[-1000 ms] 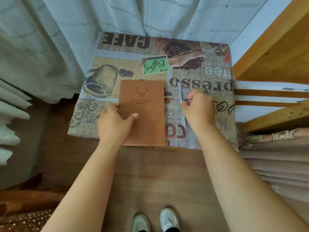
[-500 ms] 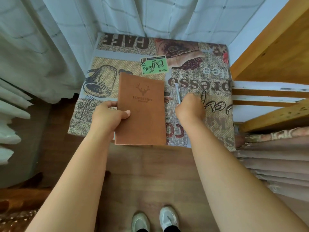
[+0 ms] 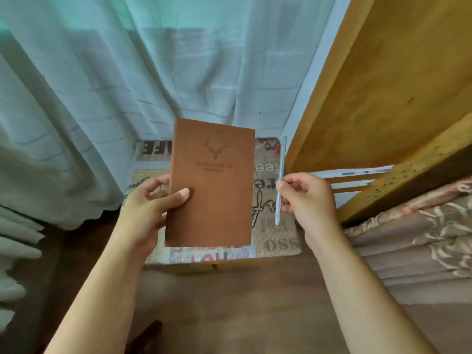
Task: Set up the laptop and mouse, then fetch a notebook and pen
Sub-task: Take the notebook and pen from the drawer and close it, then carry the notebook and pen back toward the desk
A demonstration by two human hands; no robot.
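A brown notebook [image 3: 213,185] with a deer head stamped on its cover is held upright in the air. My left hand [image 3: 150,203] grips its left edge, thumb on the cover. A slim pale pen [image 3: 280,180] stands nearly vertical to the right of the notebook, pinched between the fingers of my right hand [image 3: 306,200]. Both items hang above a small table with a coffee-print cloth [image 3: 270,226]. No laptop or mouse is in view.
A pale curtain [image 3: 153,72] hangs behind the table. A yellow wooden bed frame [image 3: 383,85] rises at the right, with patterned brown bedding [image 3: 421,238] below it. Dark wooden floor [image 3: 229,302] lies in front of the table.
Both hands have lifted off the table: the left raised the notebook upright, the right raised the pen. The view has tilted up toward the curtain.
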